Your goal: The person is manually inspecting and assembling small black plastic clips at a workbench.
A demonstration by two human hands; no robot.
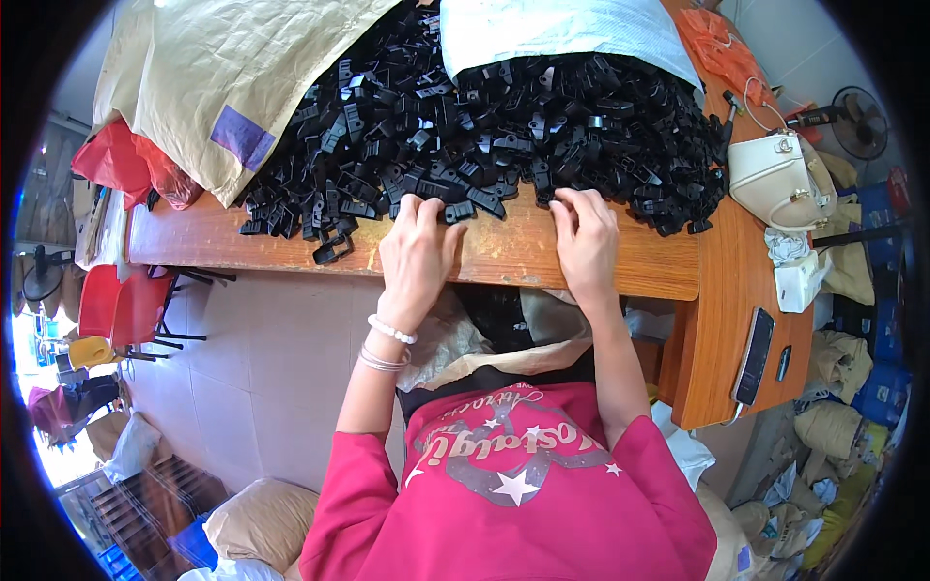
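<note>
A wide heap of small black plastic clip-like parts (387, 126) covers the back of the wooden table (504, 254). At its front edge my left hand (418, 247) is bent, its thumb and index finger closing on one black plastic part (458, 211). To the right, my right hand (589, 237) curls with thumb and index fingertips close together against the heap. Beside those fingertips lies another black part (543, 184); what they pinch, if anything, is too small to make out. One open-framed part (332, 249) sits apart near the table's front edge.
A tan sack (252, 58) and a white woven sack (572, 34) lie over the heap. On the right stand a white handbag (775, 179), a tissue pack (796, 281) and a phone (754, 356). A red chair (121, 305) is at left. Opened sacking (533, 356) hangs below the table edge.
</note>
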